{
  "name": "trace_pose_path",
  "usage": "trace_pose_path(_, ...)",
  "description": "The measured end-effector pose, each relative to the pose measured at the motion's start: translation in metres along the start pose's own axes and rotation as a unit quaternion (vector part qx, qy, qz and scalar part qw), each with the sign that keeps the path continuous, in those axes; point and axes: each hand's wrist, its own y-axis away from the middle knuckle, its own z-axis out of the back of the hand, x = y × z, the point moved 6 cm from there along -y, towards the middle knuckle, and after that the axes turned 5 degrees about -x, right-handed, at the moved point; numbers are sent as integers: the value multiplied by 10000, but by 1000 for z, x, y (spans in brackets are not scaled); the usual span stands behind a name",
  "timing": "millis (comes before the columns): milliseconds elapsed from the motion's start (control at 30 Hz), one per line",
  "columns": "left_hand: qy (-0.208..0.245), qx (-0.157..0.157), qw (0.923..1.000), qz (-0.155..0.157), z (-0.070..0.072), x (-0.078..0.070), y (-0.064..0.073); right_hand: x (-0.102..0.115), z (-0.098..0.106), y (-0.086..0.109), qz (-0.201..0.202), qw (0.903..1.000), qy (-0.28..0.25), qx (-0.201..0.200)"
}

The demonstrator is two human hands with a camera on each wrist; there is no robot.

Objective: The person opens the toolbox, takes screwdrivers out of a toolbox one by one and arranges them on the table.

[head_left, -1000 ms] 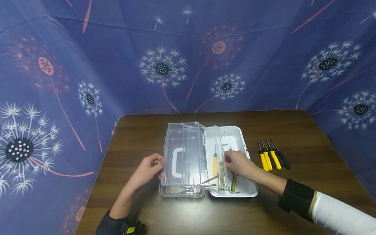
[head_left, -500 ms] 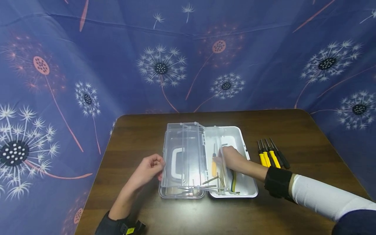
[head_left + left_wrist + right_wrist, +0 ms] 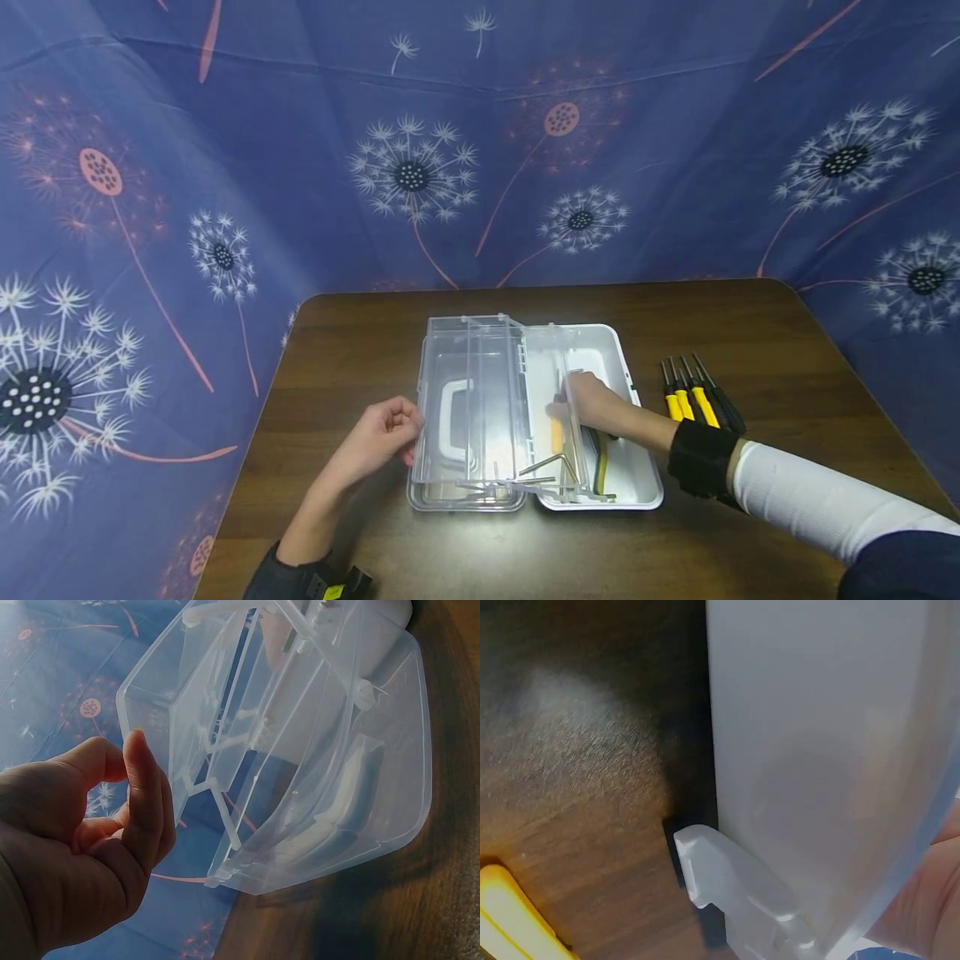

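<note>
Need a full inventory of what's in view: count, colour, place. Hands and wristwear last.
backdrop: 1, blue, dandelion print, behind table
table: 1, brown, under box
box base: 1, white, table centre
box lid: 1, clear, open, left of base
handle: 1, white, on lid
trays: count unclear, clear, raised over lid and base
latch: at least 1, white, base's right side
screwdrivers: at least 4, yellow and black, right of box
yellow tool: 1, in base
dark-and-yellow tool: 1, in base
bent metal rod: at least 1, box's near end
left hand: 1, bare, at box's left edge
right hand: 1, bare, at yellow tool, grip unclear
wrist straps: 2, black, one per wrist
</note>
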Motion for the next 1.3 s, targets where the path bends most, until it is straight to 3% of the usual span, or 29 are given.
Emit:
trace_pose_path(233,-17,36,10000,-20,-2,2,0,-1,1,1,160,9996,227,-29)
trace_pose_path(467,31,52,10000,18,-4,4,1,-11,6,6,-678,9971,-48,335)
trace_pose_path(700,13,-39,10000,46,-2,3,2,-7,30,19,-1068,9937,119,317)
trace_pose_path(1000,-106,-120,9998,83,2,4,2,-3,56,32,-754,9961,410,-193)
trace_pose_path(1167,-102,-105,9999,77,0,3,2,-9,71,44,-677,9963,370,-389)
trace_pose_path(1300,-94,-162,9998,110,0,2,3,-18,86,55,-512,9949,364,-791)
